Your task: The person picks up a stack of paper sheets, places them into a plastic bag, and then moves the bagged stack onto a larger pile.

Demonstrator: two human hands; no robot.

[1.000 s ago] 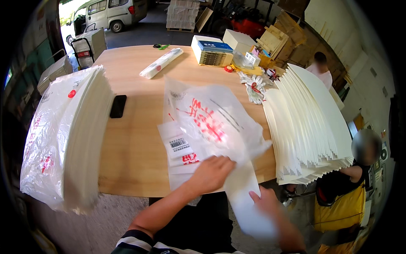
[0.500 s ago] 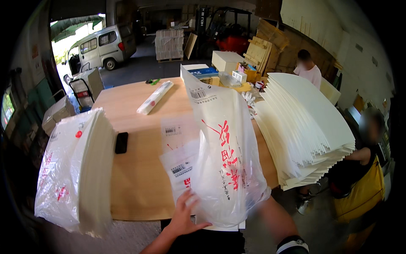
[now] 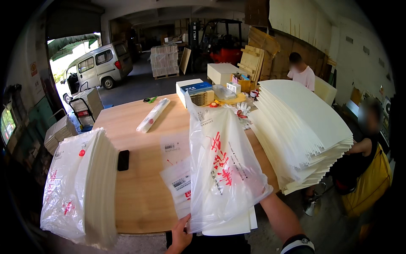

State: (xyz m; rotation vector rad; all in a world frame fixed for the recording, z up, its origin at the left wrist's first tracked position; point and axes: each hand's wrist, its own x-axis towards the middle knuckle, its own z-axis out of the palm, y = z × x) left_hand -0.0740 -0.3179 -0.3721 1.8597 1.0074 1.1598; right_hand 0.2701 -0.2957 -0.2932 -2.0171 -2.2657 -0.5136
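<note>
Hands apart: your L hand [image 3: 181,235] touches the clear bag [image 3: 218,167], which lies 1 o'clk from it; R hand [image 3: 262,191], mostly hidden at bag's 4 o'clk, sits nearer its middle. Can't tell grips. Long axis approx. 12–6.

Translucent red-printed bag [image 3: 222,163] around white sheets [image 3: 250,222], near ends protruding.

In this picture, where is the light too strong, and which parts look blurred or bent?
Head view: daylight washes out the doorway and light glints on the wrapped stack; head view: two co-workers' heads are blurred, the plastic bag fairly sharp; head view: the van leans, the corners go black.
</note>
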